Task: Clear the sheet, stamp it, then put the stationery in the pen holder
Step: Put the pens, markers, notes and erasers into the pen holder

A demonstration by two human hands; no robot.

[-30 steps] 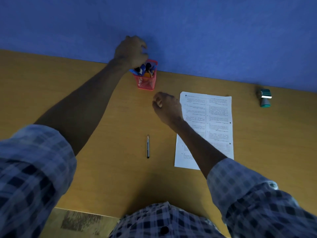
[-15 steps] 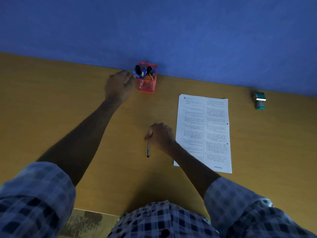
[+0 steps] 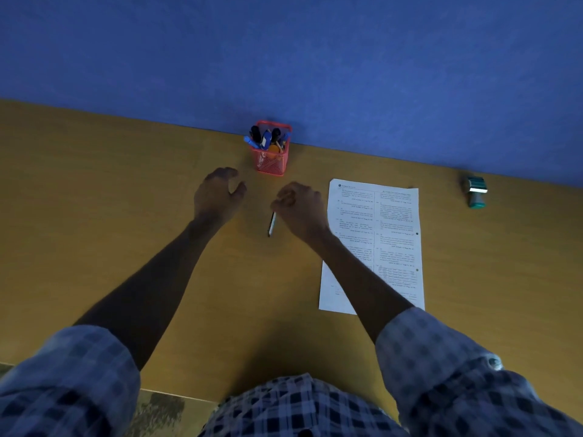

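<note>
Pen [image 3: 271,223]: lifted off the desk since a second ago, pinched by right hand [image 3: 301,209], near red mesh pen holder [image 3: 272,159] (last loose item, apparently). Left hand [image 3: 217,197] withdrawn, loosely spread, empty.

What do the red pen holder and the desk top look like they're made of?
Pen holder: probably metal wire mesh painted red, since fine mesh shows on its walls. Desk top: likely wood-look laminate, a smooth yellow-brown surface with faint grain.

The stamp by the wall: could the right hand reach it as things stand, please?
Probably yes, after dropping off the pen it pinches: the right hand has bare desk between it and the stamp.
</note>
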